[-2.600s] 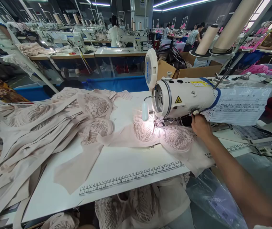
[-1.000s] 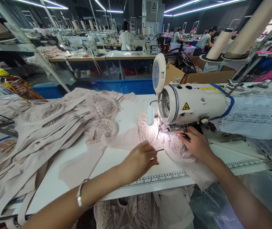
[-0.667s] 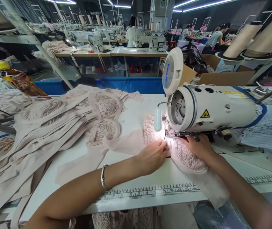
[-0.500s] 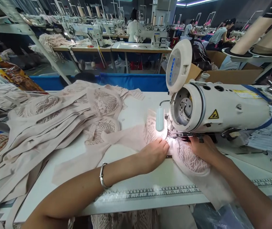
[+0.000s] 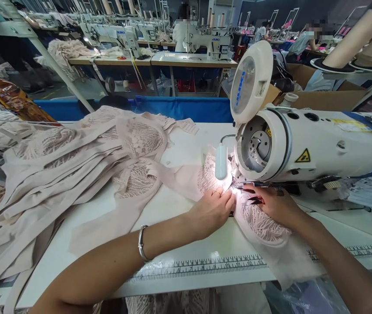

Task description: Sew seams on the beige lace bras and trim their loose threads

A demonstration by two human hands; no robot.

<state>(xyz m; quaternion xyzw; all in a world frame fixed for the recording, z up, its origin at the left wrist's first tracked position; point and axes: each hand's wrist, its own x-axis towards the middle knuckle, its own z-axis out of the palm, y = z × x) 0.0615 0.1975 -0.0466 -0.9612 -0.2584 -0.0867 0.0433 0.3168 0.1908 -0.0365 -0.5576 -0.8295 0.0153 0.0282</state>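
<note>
A pale pink lace bra [image 5: 264, 222] lies under the needle area of the white sewing machine [image 5: 319, 148], lit by a small lamp [image 5: 221, 162]. My left hand [image 5: 212, 211], a ring on one finger and a silver bangle at the wrist, has its fingers closed on the bra's middle, just in front of the needle area. On the right, my right hand [image 5: 275, 205] rests above the lace cup and holds small thread snips [image 5: 257, 200] with dark blades and a bit of red. The blades point left towards the middle of the bra. Needle and presser foot are hard to make out.
A heap of pale pink bras [image 5: 84, 152] covers the table's left side. A bottle with a yellow cap [image 5: 12, 98] stands behind it. A ruler strip [image 5: 205, 266] runs along the front edge. Thread cones [image 5: 356, 39] stand at upper right. People work at machines farther back.
My right hand has shifted slightly, and the snips' dark blades now show beneath its fingers. My left hand stays at the bra's middle. The whole view has shifted a little.
</note>
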